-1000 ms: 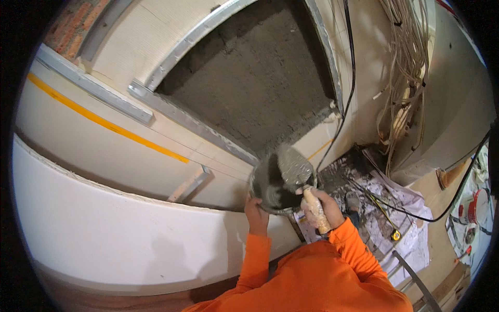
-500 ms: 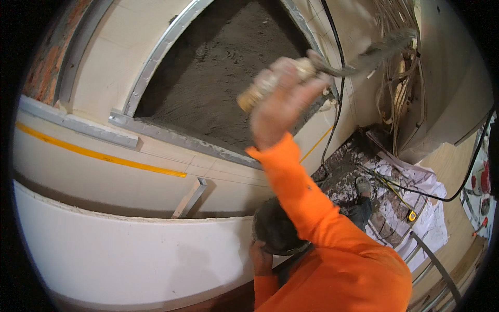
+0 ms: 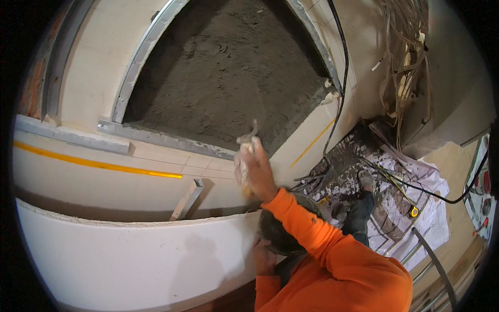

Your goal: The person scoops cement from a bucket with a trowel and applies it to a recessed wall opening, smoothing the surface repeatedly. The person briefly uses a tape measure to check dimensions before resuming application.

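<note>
My right hand (image 3: 258,174) is closed around the wooden handle of a mortar-smeared trowel (image 3: 247,139). Its metal neck points up at the lower part of a grey mortar patch (image 3: 223,78); the blade is hard to make out against it. Whether it touches the mortar I cannot tell. Below, my left hand (image 3: 264,258) grips the near left side of a dark round bucket (image 3: 274,233), with some fingers hidden. My right forearm crosses over the bucket and hides part of it. Metal edging strips (image 3: 166,139) frame the mortar.
A white board (image 3: 130,244) stands at the lower left, with a short metal profile (image 3: 186,200) behind it. A black cable (image 3: 343,67) hangs down the wall. Bundled wires (image 3: 400,67) are at right. Stained sheeting (image 3: 410,182) and a tape measure (image 3: 414,211) lie on the floor.
My right hand has swung down and left with the trowel, from in front of the wall's right side to the mortar's lower edge. My left hand still holds the bucket.
</note>
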`<control>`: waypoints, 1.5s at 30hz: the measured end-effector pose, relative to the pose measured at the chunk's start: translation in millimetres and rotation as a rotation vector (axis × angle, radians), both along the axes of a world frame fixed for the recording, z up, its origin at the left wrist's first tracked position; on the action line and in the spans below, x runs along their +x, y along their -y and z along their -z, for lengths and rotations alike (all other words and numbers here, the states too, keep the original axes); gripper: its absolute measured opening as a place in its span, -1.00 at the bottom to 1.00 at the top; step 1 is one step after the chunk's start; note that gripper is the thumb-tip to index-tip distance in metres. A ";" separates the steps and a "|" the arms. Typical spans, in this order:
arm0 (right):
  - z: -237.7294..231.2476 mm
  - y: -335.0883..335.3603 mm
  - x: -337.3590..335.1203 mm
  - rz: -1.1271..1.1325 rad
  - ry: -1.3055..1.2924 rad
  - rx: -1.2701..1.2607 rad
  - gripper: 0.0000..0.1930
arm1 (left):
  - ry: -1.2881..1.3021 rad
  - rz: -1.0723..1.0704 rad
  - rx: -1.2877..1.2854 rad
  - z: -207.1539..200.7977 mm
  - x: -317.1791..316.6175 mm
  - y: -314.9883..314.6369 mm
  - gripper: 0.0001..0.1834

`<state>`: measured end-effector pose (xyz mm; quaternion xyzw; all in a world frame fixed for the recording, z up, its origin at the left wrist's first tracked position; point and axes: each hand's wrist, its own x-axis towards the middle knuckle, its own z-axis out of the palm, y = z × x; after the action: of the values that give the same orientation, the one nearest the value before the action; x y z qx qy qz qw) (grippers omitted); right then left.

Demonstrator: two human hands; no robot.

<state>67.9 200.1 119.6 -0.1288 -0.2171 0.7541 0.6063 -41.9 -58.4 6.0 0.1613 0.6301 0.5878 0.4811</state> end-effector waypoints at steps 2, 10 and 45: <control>-12.7 -29.5 5.9 0.014 -0.075 -0.001 -0.59 | -0.136 0.072 -0.030 21.2 -13.2 11.5 -0.42; -59.8 -148.6 -19.6 0.299 0.269 0.043 -0.68 | 0.257 -0.181 0.095 6.9 1.9 -1.3 -0.33; -82.8 -12.1 99.5 0.565 -0.152 0.140 -0.55 | 0.242 -0.296 0.036 64.8 -36.1 36.9 -0.39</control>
<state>167.4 212.3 202.4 -0.0852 -0.1779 0.5462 0.8141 -78.0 -95.3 -58.8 0.0036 0.5740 0.6786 0.4584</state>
